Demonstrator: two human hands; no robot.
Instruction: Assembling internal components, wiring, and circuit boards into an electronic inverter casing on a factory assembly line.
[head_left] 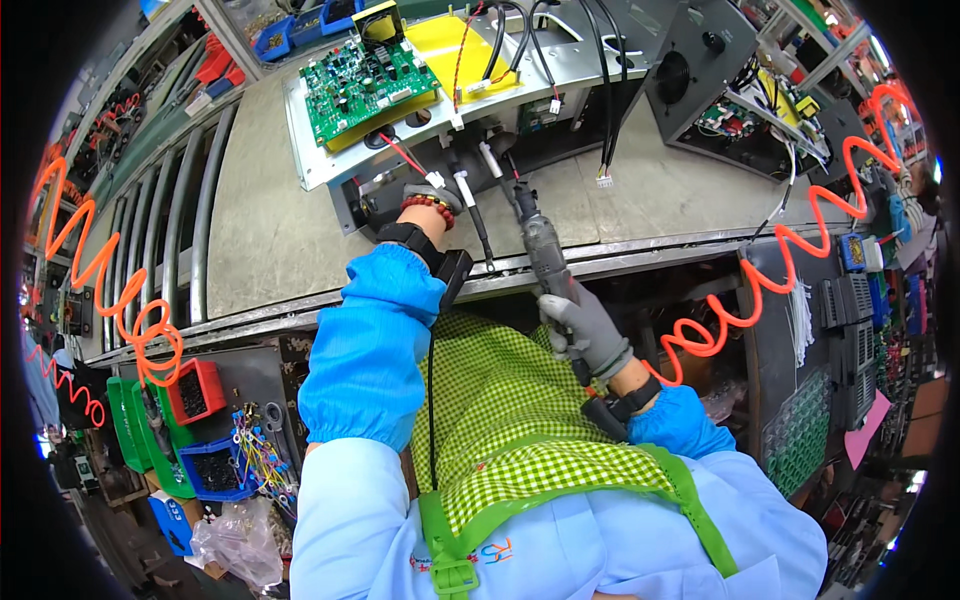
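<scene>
My right hand (590, 330), in a grey glove, is wrapped round a dark grey pneumatic driver (545, 252). Its head points up into the open front of a sheet-metal chassis (330, 165). My left hand (432, 196), also gloved, reaches into that same opening; its fingers are hidden, so what they touch does not show. Beside it hang a red-and-white wire with a white connector (434, 179) and a black cable (474, 205) with a white sleeve and a ring terminal. On top of the chassis sits a green circuit board (365, 88) over yellow sheet.
A second dark metal case (690, 90) stands open at the right. Orange coiled hoses (780, 240) hang on both sides. Metal rollers (190, 200) adjoin the bench at left. Below are red (197, 390) and blue (215, 470) bins of small black parts, and coloured wires (262, 455).
</scene>
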